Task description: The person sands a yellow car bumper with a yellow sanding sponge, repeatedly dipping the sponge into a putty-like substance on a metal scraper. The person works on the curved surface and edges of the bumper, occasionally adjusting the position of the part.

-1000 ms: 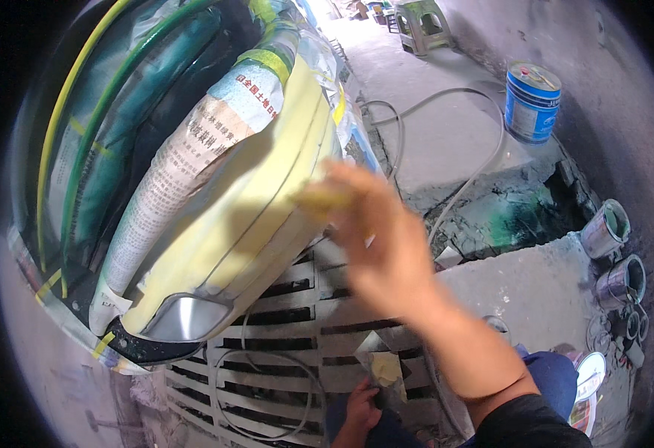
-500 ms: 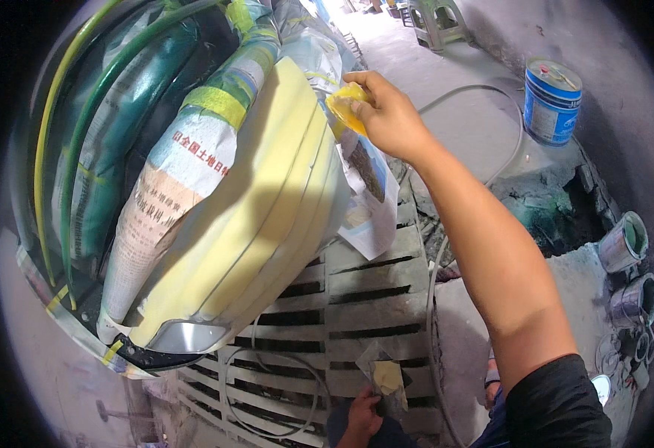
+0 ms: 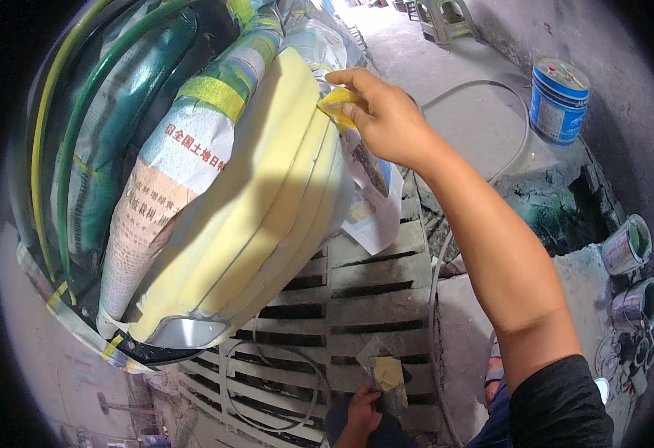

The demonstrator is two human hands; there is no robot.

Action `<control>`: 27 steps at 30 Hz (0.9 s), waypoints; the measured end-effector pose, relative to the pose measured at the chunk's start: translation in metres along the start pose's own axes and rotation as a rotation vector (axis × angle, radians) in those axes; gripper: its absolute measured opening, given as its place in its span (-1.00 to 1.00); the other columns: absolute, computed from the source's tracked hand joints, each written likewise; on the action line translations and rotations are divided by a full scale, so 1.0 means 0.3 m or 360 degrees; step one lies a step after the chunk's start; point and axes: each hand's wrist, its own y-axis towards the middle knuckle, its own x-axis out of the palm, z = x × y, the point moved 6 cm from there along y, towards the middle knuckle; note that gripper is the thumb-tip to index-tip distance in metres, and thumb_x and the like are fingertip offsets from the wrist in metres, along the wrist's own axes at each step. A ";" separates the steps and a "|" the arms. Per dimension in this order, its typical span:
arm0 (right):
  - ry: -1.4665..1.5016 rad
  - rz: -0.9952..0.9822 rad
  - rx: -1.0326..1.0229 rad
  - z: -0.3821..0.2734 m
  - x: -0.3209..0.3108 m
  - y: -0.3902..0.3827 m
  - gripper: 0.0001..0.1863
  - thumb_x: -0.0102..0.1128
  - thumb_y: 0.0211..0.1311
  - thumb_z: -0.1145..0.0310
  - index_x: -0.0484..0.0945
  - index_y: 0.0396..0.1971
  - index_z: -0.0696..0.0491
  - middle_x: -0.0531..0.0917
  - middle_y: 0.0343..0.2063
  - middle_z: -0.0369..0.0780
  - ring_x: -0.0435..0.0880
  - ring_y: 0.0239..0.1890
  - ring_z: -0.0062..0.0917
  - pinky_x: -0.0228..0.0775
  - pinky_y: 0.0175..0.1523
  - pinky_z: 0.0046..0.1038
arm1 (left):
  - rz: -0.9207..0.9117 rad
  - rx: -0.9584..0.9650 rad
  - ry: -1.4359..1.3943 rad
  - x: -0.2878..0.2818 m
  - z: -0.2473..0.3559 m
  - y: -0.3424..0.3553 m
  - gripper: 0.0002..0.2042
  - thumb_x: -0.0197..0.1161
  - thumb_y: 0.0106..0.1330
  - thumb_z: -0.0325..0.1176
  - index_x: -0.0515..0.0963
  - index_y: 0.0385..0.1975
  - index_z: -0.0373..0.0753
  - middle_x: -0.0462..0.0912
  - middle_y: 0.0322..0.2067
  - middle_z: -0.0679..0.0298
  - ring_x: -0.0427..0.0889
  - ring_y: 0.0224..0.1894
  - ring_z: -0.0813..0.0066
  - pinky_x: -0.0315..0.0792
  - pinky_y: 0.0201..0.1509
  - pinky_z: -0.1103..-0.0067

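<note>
A curved panel coated in pale yellow (image 3: pixel 260 209) runs diagonally through the view, with dark seam lines and a metallic patch at its lower end. Newspaper wrapping (image 3: pixel 155 201) and green tape cover the part along its left side. My right hand (image 3: pixel 375 119) pinches a yellow spreader (image 3: pixel 334 104) at the panel's upper right edge, beside a loose hanging paper sheet (image 3: pixel 371 216). At the bottom my left hand (image 3: pixel 364 414) grips a flat plate (image 3: pixel 385 377) with a patch of yellowish putty on it.
A blue drum (image 3: pixel 558 104) and a plastic stool (image 3: pixel 439 22) stand at upper right. Two paint cans (image 3: pixel 625 246) sit by the broken floor pit (image 3: pixel 543 216) at right. Hoses cross the floor and slatted grating (image 3: pixel 371 299). Green parts with thin curved strips (image 3: pixel 80 149) fill the left.
My right hand, blurred a second ago over the panel's middle, has moved up and away to its far upper edge with the spreader, shifting slightly left since half a second ago.
</note>
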 end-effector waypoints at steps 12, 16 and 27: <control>-0.0152 0.0130 -0.0367 -0.253 0.028 -0.185 -0.60 0.06 0.08 0.54 0.43 -0.01 0.04 0.62 -0.33 -0.06 0.58 -0.24 -0.10 0.44 -0.14 -0.19 | 0.0023 0.0003 0.0057 0.091 0.071 -0.100 -0.57 -0.01 0.20 -0.62 0.39 0.12 -0.36 0.54 -0.03 0.17 0.51 0.03 0.25 0.35 0.18 0.36; -0.0085 0.0120 -0.0342 -0.326 0.039 -0.254 -0.60 0.14 0.07 0.62 0.49 -0.02 0.10 0.62 -0.17 -0.08 0.61 -0.13 -0.21 0.47 -0.02 -0.30 | -0.0076 -0.0026 0.0058 0.027 0.017 -0.035 -0.60 -0.02 0.16 -0.56 0.43 0.05 -0.28 0.52 -0.01 0.15 0.47 0.06 0.18 0.30 0.19 0.32; 0.1663 0.0079 0.0950 0.052 -0.013 -0.309 -0.33 -0.09 0.02 0.59 0.14 0.25 0.17 0.55 -0.02 -0.06 0.57 -0.07 -0.39 0.40 0.09 -0.38 | 0.0055 -0.0019 0.0136 0.096 0.034 -0.011 -0.59 -0.03 0.19 -0.64 0.42 0.07 -0.32 0.54 -0.03 0.18 0.50 0.03 0.24 0.37 0.15 0.40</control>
